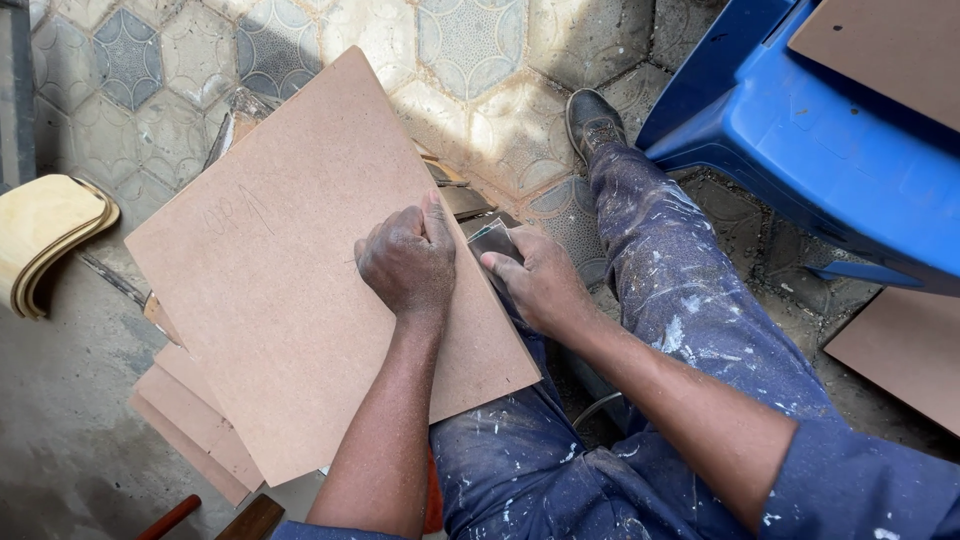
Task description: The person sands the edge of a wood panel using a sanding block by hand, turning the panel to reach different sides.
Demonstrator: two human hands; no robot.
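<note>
Your left hand (408, 262) presses curled on the fibreboard panel (300, 270), steadying it across your lap; your right hand (535, 282) grips a small dark block (497, 243) at its edge.

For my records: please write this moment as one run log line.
left hand: pressing on brown board | right hand: holds small flat tool at board edge | blue stool: beside leg
</note>
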